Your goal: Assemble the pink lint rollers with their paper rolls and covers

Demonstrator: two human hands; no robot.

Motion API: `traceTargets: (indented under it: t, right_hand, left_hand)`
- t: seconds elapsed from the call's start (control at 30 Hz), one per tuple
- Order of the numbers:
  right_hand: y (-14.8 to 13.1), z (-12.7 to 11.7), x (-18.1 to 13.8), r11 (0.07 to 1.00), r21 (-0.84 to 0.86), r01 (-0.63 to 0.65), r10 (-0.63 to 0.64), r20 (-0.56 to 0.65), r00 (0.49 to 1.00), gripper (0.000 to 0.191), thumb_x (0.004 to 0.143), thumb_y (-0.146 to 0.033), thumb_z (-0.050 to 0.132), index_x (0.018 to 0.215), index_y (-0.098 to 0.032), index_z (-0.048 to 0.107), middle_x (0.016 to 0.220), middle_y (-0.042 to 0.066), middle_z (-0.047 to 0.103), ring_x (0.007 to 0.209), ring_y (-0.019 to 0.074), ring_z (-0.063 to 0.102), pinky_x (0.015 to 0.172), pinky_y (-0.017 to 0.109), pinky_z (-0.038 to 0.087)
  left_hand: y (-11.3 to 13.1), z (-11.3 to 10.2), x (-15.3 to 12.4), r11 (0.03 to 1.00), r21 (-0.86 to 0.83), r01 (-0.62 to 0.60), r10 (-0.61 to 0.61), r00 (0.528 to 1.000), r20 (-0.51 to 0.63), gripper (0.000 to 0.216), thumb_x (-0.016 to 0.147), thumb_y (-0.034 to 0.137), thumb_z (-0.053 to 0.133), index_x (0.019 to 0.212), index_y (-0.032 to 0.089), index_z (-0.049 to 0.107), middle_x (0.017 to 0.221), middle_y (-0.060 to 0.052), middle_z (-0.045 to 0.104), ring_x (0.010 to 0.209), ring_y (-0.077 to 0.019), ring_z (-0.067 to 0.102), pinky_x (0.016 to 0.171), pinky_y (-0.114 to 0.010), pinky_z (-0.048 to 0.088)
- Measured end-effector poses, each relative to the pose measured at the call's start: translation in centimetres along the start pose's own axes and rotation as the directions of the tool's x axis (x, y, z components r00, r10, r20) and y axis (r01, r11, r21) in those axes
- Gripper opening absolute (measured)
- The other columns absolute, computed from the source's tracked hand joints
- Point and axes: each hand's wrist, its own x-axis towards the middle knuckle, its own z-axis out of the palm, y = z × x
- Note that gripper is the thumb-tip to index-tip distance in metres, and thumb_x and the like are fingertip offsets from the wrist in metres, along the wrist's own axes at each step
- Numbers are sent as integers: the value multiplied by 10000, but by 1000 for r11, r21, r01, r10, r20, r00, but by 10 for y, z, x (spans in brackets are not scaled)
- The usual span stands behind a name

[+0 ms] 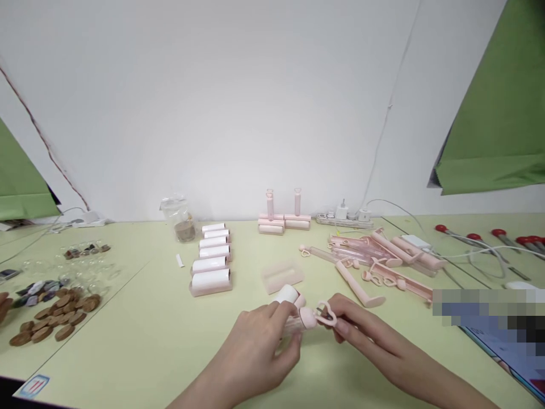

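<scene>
Head: tube (293,326) in L hand (259,341), loop (327,324) @ R hand (369,328).

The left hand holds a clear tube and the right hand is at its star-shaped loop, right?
Not quite: the head view shows a heart-shaped loop, not a star. The left hand does hold the clear tube, with the right hand at the loop.

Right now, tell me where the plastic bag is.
In the head view, the bag is left of centre by the wall, left of the white tubes.
</scene>
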Motion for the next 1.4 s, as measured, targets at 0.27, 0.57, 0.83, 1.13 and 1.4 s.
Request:
traceTargets:
  t: [0.27,0.57,0.83,1.13,1.4]
  right_hand:
    - [7,-6,-1,987,151,-60,68,-49,997,262,889,-397,295,828,-233,490,640,-32,385,590,108,383,585,218,353]
    - [3,-4,-7,985,154,-77,93,-100,991,230,878,-394,340,812,-236,495,625,-38,390,583,104,397,579,222,363]
    - [-4,-3,-6,999,33,2,3,-155,988,269,872,-382,346,1116,-304,427,814,-5,529,688,128,508,666,252,435]
    - [-26,-3,-13,991,-11,-135,131,-157,979,297,871,-388,338,1130,-303,458,976,18,590,844,158,568,625,207,472]
    - [-20,1,-9,994,-89,-70,52,-189,981,322,863,-349,363,1171,-281,422,998,32,588,924,184,546,698,256,470]
  left_hand:
    - [8,1,8,876,-455,161,-85,979,183,170,803,364,422,740,206,431,633,55,437,557,-84,410,499,-184,311]
    - [18,2,10,351,-847,400,116,879,463,207,818,335,402,954,180,413,712,-24,578,497,-81,504,423,-157,353]
    - [16,11,16,1,-882,470,163,871,464,204,731,272,424,909,170,422,591,-2,517,457,-95,478,400,-177,404]
    - [8,9,14,-177,-787,591,288,795,533,221,698,251,326,866,205,463,489,57,346,303,-46,265,255,-121,243]
    - [8,19,15,-12,-873,488,169,861,479,189,748,337,375,859,191,422,467,85,356,281,-34,266,240,-115,252]
